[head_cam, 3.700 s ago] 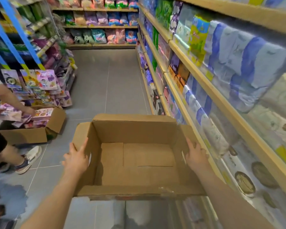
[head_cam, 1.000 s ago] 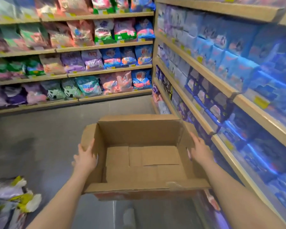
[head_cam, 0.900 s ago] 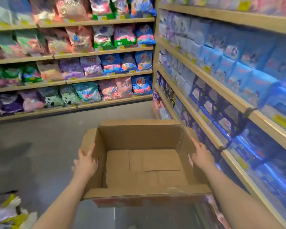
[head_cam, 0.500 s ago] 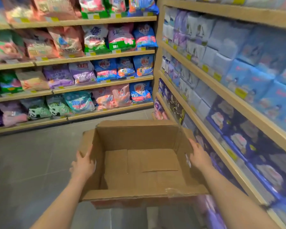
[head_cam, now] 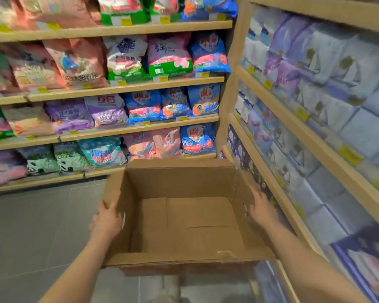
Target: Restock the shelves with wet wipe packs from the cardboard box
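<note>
Cardboard was all the person had to manage: the cardboard box (head_cam: 184,217) hung between the two hands, carried above the grey tiled floor (head_cam: 35,226), its top flaps folded out and its inside showing only bare brown bottom panels, with no wet wipe packs visible in it. The left hand (head_cam: 106,219) lay spread flat against the outer left wall, fingers reaching up toward the flap; the right hand (head_cam: 260,209) pressed the opposite wall with fingers straight too, so the box was squeezed between open palms rather than gripped. Empty as it looked, it probably weighed little, and its thin walls would likely bow if pressed hard; hooking fingers under the bottom edge or over the rim seemed the surer hold. A torn patch marked the near flap, a weak spot to avoid.

Just beyond the right hand ran wooden shelves (head_cam: 289,119) packed with pale blue and purple packs. Ahead of both hands, past the box's far wall, another shelving unit (head_cam: 118,86) held bright detergent bags above yellow price tags.
</note>
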`<state>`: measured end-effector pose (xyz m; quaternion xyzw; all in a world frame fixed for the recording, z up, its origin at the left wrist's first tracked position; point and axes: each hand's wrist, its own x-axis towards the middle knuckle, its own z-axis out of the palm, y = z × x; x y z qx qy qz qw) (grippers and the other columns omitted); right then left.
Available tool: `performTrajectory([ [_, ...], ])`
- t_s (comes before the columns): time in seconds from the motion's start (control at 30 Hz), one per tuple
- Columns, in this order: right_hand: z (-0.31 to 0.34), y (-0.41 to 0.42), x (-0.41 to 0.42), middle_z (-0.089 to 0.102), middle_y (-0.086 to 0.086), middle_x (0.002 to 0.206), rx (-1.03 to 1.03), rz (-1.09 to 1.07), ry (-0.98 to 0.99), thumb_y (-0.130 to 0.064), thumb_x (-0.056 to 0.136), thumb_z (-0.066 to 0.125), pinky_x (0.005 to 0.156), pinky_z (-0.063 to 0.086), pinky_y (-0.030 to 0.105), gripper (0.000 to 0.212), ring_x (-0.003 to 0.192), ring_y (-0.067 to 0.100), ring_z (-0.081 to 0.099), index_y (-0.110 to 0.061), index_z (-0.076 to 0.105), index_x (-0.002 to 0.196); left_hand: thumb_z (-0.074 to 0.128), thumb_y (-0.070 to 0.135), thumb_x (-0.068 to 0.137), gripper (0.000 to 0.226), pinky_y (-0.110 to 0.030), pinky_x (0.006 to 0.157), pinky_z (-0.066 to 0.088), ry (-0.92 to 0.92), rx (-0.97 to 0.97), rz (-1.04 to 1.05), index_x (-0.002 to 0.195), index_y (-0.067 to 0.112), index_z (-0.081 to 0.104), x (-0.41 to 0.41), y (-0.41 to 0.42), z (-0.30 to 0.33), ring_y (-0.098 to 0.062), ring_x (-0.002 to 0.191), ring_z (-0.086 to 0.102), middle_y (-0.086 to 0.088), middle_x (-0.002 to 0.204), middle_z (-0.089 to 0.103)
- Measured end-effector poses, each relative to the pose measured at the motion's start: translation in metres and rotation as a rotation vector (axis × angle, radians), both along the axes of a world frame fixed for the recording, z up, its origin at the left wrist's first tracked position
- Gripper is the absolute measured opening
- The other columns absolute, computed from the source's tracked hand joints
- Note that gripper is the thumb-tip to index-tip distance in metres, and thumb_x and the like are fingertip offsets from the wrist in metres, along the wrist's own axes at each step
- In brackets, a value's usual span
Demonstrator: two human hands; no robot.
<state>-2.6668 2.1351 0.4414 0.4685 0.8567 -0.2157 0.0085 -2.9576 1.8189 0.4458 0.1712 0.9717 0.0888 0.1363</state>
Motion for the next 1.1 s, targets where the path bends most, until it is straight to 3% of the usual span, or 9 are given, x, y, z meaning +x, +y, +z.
performTrajectory([
  [0.07, -0.015, 0.031, -0.036, 0.026, 0.013, 0.151, -0.019, -0.005, -0.012, -0.013, 0.094, 0.045, 0.062, 0.045, 0.031, 0.070, 0.090, 0.030, 0.059, -0.031, 0.008, 0.150, 0.039, 0.028, 0.098, 0.060, -0.056, 0.104, 0.033, -0.014, 0.010, 0.000, 0.144, 0.051, 0.008, -0.040, 0.032, -0.013, -0.044, 0.131, 0.033, -0.010, 0.157, 0.009],
  [0.17, -0.037, 0.074, -0.092, 0.028, 0.013, 0.151, -0.030, 0.000, -0.025, -0.015, 0.094, 0.047, 0.071, 0.052, 0.035, 0.070, 0.097, 0.029, 0.059, -0.030, 0.008, 0.151, 0.038, 0.028, 0.098, 0.061, -0.056, 0.105, 0.033, -0.041, 0.030, -0.023, 0.144, 0.052, 0.005, -0.106, 0.081, -0.042, -0.044, 0.131, 0.032, -0.009, 0.157, 0.006],
  [0.27, -0.062, 0.115, -0.149, 0.021, 0.012, 0.154, -0.042, -0.023, -0.102, -0.019, 0.095, 0.047, 0.065, 0.046, 0.026, 0.069, 0.093, 0.024, 0.059, -0.029, 0.007, 0.151, 0.038, 0.027, 0.098, 0.064, -0.055, 0.105, 0.033, -0.090, 0.029, -0.045, 0.144, 0.053, 0.001, -0.174, 0.127, -0.082, -0.043, 0.132, 0.032, -0.010, 0.158, 0.003],
  [0.37, -0.099, 0.153, -0.201, 0.024, 0.015, 0.152, -0.043, -0.035, -0.084, -0.021, 0.093, 0.052, 0.086, 0.045, 0.035, 0.072, 0.119, 0.032, 0.049, -0.030, 0.010, 0.151, 0.039, 0.025, 0.098, 0.065, -0.055, 0.105, 0.034, -0.103, 0.026, -0.094, 0.146, 0.049, 0.002, -0.231, 0.164, -0.121, -0.047, 0.129, 0.035, -0.015, 0.157, 0.004],
  [0.5, -0.166, 0.194, -0.253, 0.027, 0.014, 0.152, -0.037, -0.028, -0.105, -0.023, 0.090, 0.056, 0.096, 0.046, 0.044, 0.073, 0.125, 0.037, 0.045, -0.026, 0.015, 0.151, 0.037, 0.023, 0.098, 0.063, -0.053, 0.102, 0.038, -0.139, 0.017, -0.094, 0.147, 0.047, 0.004, -0.283, 0.199, -0.182, -0.049, 0.123, 0.039, -0.016, 0.157, 0.006],
  [0.67, -0.280, 0.230, -0.294, 0.021, 0.013, 0.155, 0.002, -0.014, -0.184, -0.015, 0.087, 0.060, 0.107, 0.037, 0.047, 0.079, 0.135, 0.034, 0.035, -0.026, 0.015, 0.151, 0.038, 0.021, 0.098, 0.064, -0.056, 0.106, 0.032, -0.176, 0.029, -0.054, 0.146, 0.047, 0.004, -0.319, 0.232, -0.297, -0.049, 0.131, 0.031, -0.012, 0.158, 0.002],
  [0.9, -0.489, 0.265, -0.333, 0.028, 0.023, 0.148, -0.011, 0.072, -0.159, 0.001, 0.078, 0.059, 0.102, 0.038, 0.055, 0.077, 0.129, 0.045, 0.037, -0.016, 0.029, 0.147, 0.038, 0.020, 0.098, 0.063, -0.055, 0.109, 0.028, -0.167, 0.045, 0.037, 0.146, 0.047, 0.007, -0.332, 0.250, -0.512, -0.048, 0.134, 0.026, -0.014, 0.157, 0.004],
  [1.0, -0.560, 0.272, -0.347, 0.033, 0.024, 0.146, 0.043, 0.127, -0.213, -0.004, 0.078, 0.062, 0.106, 0.033, 0.053, 0.076, 0.130, 0.044, 0.037, -0.014, 0.031, 0.147, 0.037, 0.022, 0.098, 0.063, -0.056, 0.106, 0.032, -0.176, 0.041, 0.069, 0.145, 0.050, 0.005, -0.334, 0.255, -0.575, -0.049, 0.130, 0.030, -0.011, 0.158, 0.004],
  [1.1, -0.601, 0.272, -0.349, 0.023, 0.020, 0.153, -0.094, 0.067, -0.205, -0.007, 0.085, 0.058, 0.103, 0.039, 0.050, 0.076, 0.130, 0.043, 0.039, -0.017, 0.020, 0.150, 0.038, 0.025, 0.098, 0.064, -0.060, 0.104, 0.033, -0.162, -0.018, 0.078, 0.145, 0.050, 0.003, -0.338, 0.254, -0.608, -0.048, 0.130, 0.031, -0.011, 0.157, 0.006],
])
